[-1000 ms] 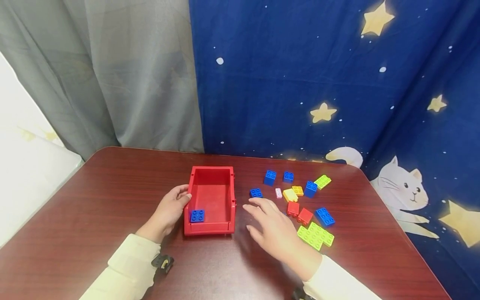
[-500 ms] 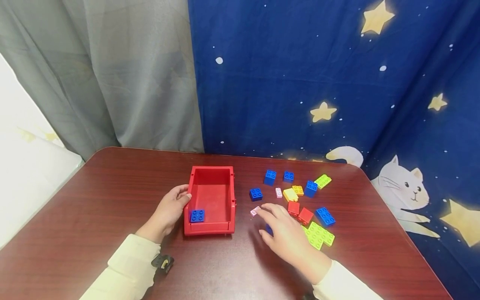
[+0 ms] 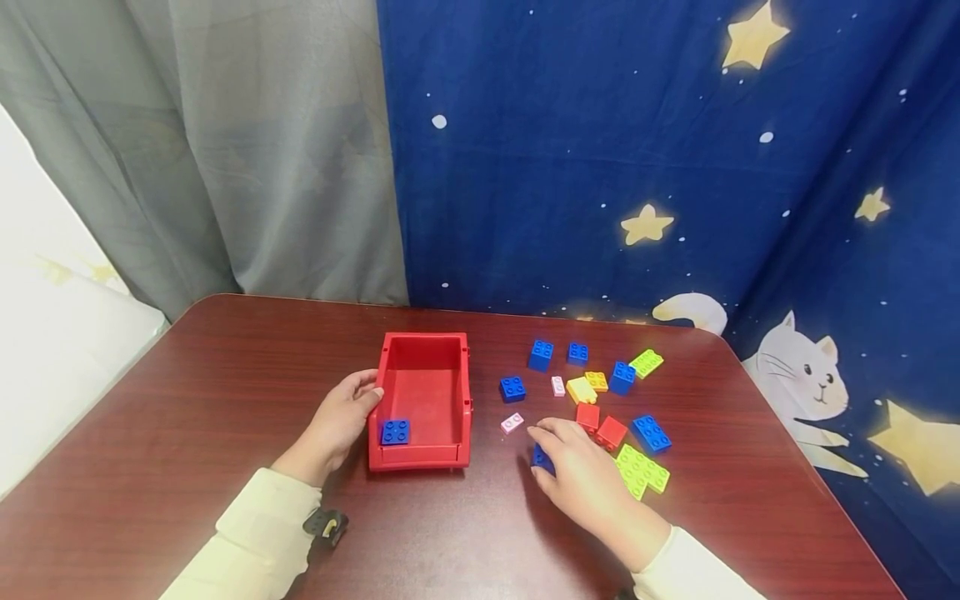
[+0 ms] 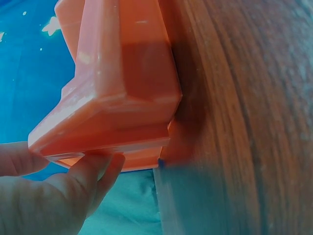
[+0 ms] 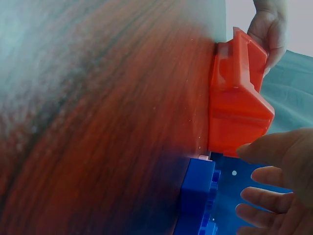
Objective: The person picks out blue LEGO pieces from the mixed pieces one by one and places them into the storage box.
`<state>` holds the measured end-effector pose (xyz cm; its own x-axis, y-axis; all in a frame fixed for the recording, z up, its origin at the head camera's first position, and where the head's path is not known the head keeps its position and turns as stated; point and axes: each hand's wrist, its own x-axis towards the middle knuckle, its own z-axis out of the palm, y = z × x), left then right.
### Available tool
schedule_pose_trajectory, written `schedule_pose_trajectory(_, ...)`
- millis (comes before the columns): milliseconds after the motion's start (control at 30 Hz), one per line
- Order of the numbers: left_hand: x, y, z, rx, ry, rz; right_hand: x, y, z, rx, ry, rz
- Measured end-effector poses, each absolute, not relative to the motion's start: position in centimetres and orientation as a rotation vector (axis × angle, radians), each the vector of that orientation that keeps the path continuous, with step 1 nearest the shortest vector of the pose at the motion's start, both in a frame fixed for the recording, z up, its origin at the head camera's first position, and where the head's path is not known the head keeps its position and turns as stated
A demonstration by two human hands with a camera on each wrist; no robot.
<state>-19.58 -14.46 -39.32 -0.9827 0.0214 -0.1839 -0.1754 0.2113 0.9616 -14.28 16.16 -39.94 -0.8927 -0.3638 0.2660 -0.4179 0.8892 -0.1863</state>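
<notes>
1 blue brick (image 3: pixel 395 432) in red box (image 3: pixel 420 456), mid-worktop (image 3: pixel 262 375); loose bricks (image 3: pixel 587 415) at right, not in yet. L grip (image 3: pixel 341 425) pinches box's left wall; R grip (image 3: pixel 585 473) spread, just by nearer blue block (image 3: pixel 542 459).

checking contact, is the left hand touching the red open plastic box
Touching: in the left wrist view, the left hand grips the red box by its edge.

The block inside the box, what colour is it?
Blue. The block shows best in the head view, inside the red box.
</notes>
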Motion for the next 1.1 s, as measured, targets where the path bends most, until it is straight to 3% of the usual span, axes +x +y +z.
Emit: schedule_pose_trajectory(1100, -19.51, -14.48, -39.22, -0.15, 2.308, 1.899, -14.24, 16.02, -39.94, 0.656, -2.886, 0.194)
